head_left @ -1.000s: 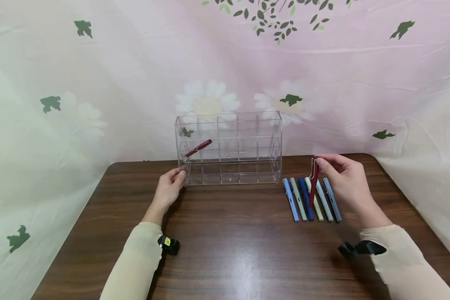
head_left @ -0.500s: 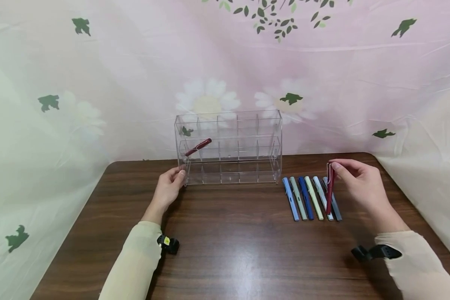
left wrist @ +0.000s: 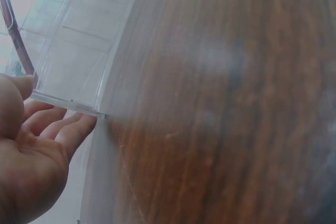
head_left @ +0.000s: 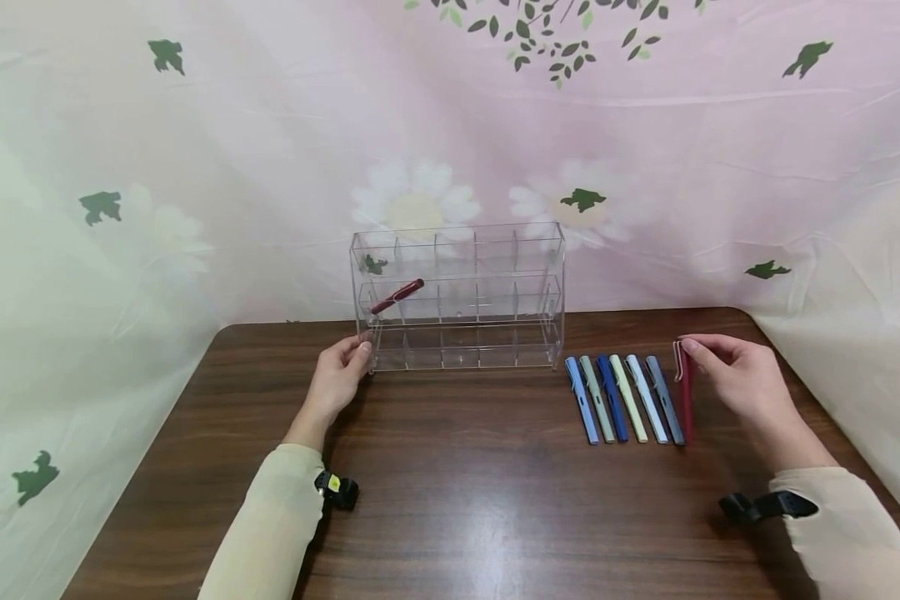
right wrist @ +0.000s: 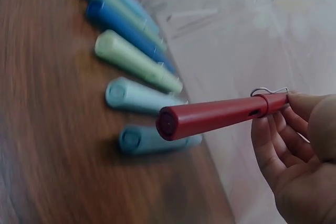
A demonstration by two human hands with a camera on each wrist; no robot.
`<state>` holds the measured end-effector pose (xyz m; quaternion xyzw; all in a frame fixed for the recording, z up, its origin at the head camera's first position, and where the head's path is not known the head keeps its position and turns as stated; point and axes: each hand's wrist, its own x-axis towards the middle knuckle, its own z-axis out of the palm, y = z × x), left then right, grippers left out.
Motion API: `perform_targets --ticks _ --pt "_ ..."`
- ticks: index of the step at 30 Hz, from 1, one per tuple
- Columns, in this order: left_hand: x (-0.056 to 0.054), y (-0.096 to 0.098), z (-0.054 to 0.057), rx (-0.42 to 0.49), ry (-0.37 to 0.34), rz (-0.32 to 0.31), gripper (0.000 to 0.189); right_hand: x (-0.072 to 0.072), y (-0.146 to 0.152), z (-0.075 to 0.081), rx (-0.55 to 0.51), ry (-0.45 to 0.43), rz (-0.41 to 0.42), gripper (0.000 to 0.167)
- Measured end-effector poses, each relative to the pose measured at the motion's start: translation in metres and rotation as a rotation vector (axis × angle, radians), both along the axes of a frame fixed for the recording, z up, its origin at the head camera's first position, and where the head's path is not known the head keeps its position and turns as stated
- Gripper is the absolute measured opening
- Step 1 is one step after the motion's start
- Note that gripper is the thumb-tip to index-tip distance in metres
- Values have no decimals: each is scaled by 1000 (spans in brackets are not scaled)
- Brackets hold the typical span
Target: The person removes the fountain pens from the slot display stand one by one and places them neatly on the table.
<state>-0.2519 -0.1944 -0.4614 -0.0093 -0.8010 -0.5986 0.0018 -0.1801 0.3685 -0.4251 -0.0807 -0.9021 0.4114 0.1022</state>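
Observation:
My right hand point(head_left: 746, 379) pinches a dark red pen point(right wrist: 210, 116) by its clip end, just right of a row of pens on the table. In the right wrist view its other end points toward the camera. My left hand point(head_left: 335, 379) grips the lower left side of a clear acrylic pen organizer point(head_left: 457, 358), thumb in front. Inside the organizer, another dark red pen point(head_left: 397, 296) leans tilted in a left compartment of the middle tier. The row holds a light blue pen point(head_left: 582, 400), a pale green pen point(head_left: 628, 398), a grey-blue pen point(head_left: 665, 400) and several others.
The organizer stands near the back of the brown wooden table point(head_left: 457, 483), close to a floral cloth backdrop point(head_left: 285, 167). Black wrist cameras sit on the left cuff point(head_left: 337, 489) and the right cuff point(head_left: 768, 506).
My right hand has moved right with the red pen, from above the row to beyond its right end, and somewhat lower in view. The left hand and organizer have stayed put.

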Motion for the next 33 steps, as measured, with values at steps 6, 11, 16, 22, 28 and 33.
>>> perform_targets --ticks 6,11,16,22,28,33 --pt "1 0 0 6 -6 -4 45 -5 13 -12 66 -27 54 51" --pt "1 0 0 10 -9 -5 45 -11 21 -22 57 -61 126 45" --pt "2 0 1 7 -6 -7 45 -19 28 -30 62 -102 185 45" --pt "3 0 2 4 -7 -3 46 -26 31 -34 101 -129 218 43" --pt "2 -1 3 0 -3 -7 46 -31 32 -35 154 -126 213 43" --pt "2 -1 3 -7 -3 -10 46 -34 31 -35 181 -140 218 41"
